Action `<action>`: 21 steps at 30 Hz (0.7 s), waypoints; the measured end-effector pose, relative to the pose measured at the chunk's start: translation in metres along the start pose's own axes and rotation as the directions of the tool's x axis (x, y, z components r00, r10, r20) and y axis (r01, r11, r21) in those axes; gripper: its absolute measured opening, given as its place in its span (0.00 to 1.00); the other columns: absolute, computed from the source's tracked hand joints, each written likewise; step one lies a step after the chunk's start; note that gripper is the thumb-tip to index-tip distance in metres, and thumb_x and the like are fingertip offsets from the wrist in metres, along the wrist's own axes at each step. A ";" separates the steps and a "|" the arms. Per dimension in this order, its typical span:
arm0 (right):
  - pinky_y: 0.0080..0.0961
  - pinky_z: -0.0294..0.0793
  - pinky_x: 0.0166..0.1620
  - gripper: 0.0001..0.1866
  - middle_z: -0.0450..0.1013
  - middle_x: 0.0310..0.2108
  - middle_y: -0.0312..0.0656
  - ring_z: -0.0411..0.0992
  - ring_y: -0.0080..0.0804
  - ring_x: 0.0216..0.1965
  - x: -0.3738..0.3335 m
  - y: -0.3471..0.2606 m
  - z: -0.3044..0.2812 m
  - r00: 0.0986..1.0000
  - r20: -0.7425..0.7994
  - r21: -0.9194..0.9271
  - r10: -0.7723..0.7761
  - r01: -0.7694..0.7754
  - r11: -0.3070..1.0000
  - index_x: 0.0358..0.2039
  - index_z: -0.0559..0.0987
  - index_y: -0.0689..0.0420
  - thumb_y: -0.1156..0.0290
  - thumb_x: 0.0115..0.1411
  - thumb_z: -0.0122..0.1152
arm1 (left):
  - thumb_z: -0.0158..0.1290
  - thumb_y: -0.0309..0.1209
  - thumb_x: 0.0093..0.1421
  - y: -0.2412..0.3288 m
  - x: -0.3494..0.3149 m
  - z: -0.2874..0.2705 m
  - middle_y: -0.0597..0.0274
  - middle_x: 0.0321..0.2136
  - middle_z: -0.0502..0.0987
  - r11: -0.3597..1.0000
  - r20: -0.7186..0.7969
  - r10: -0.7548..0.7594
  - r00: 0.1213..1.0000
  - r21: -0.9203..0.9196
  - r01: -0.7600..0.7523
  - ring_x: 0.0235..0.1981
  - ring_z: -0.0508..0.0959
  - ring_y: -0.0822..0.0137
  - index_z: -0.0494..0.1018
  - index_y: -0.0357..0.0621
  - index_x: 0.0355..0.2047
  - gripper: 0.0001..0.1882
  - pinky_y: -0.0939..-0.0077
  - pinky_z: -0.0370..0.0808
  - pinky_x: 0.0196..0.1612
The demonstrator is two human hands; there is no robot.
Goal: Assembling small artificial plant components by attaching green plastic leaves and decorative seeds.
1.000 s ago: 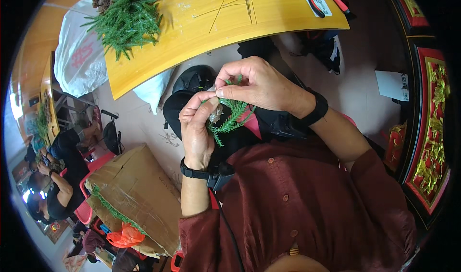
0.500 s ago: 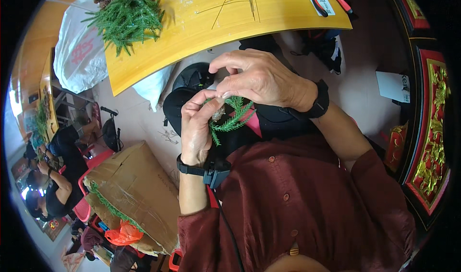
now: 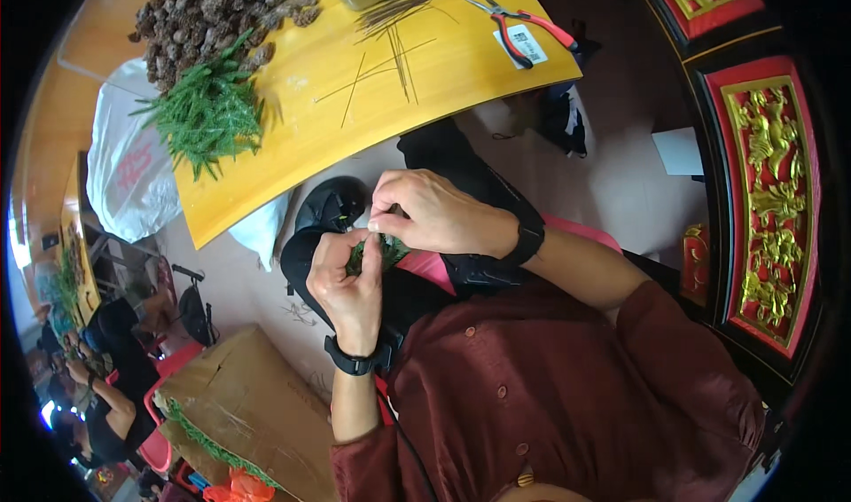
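I hold the green sprig (image 3: 370, 254) over my lap, below the edge of the yellow table (image 3: 443, 76). My left hand (image 3: 347, 280) is closed around its lower end. My right hand (image 3: 434, 216) is pinched on the top, fingertips meeting those of the left. The sprig is probably light, soft and springy, with needles that shed if crushed. Grip the stem, not the tips. Pliers (image 3: 523, 25) and thin wires (image 3: 390, 54) lie on the table.
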State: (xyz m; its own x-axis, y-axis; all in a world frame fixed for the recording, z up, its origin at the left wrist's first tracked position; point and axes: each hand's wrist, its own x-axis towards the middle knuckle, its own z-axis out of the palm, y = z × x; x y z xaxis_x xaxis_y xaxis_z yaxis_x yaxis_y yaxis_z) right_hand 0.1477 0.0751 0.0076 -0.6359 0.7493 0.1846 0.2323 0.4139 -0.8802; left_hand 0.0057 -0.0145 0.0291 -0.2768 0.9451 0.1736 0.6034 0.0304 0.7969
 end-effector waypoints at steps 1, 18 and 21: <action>0.32 0.72 0.35 0.07 0.74 0.30 0.47 0.74 0.43 0.30 0.000 -0.002 0.002 1.000 0.008 0.042 0.018 -0.018 0.999 0.28 0.78 0.65 0.73 0.54 0.59 | 0.59 0.20 0.52 0.000 -0.003 -0.004 0.57 0.23 0.74 1.000 -0.022 -0.018 1.000 -0.023 0.018 0.24 0.74 0.67 0.76 0.36 0.27 0.03 0.75 0.70 0.30; 0.23 0.73 0.36 0.07 0.75 0.32 0.41 0.75 0.31 0.33 0.001 -0.032 -0.018 0.958 0.197 0.239 -0.208 0.159 0.958 0.35 0.80 0.60 0.76 0.53 0.64 | 0.56 0.23 0.56 -0.014 -0.003 -0.040 0.73 0.26 0.75 0.571 0.501 -0.245 0.830 -0.618 0.541 0.27 0.70 0.82 0.78 0.38 0.32 0.04 0.87 0.64 0.34; 0.27 0.73 0.35 0.06 0.74 0.33 0.40 0.75 0.33 0.33 0.001 -0.034 -0.029 0.935 0.207 0.227 -0.289 0.242 0.943 0.32 0.81 0.58 0.75 0.52 0.65 | 0.56 0.23 0.56 -0.007 -0.001 -0.044 0.71 0.27 0.76 0.574 0.573 -0.215 0.791 -0.582 0.577 0.28 0.70 0.81 0.78 0.38 0.32 0.04 0.86 0.65 0.35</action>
State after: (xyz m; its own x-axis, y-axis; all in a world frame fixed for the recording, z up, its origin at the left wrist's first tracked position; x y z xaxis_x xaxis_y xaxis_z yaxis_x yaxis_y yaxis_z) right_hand 0.1605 0.0771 0.0508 -0.8137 0.4738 0.3366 -0.1016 0.4543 -0.8850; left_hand -0.0315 -0.0305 0.0487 0.0799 0.9275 -0.3651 -0.2484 0.3733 0.8939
